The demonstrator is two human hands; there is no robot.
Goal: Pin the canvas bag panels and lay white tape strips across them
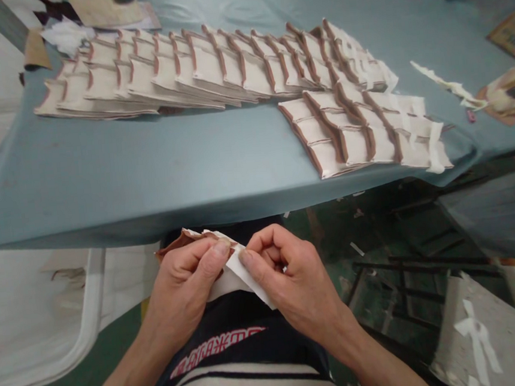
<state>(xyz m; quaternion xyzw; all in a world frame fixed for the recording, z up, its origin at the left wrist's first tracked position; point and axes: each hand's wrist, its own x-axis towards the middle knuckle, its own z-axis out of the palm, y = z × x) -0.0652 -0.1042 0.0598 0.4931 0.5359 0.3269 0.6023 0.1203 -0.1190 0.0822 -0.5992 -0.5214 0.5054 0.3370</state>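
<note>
Pinching with the left hand [188, 277] a brown-and-white piece [223, 286], between thumb and bent forefinger, above the lap and just in front of the counter [169, 164]. Pinching with the right hand [291, 268] a white strip [251, 277], lying slantwise along this piece, with thumb against curled fingers. Holding both hands near each other, slightly apart. Cannot tell the exact join of strip and piece, being partly hidden by the fingers. See on the blue covering a long row of similar pieces [205, 65], overlapping one on another, with brown edges upward. Notice nearer, toward the right, a smaller group [356, 142], with white tape [435, 147] at its right end. Find farther right a loose strip [449, 85], thin and crumpled, lying flat.
</note>
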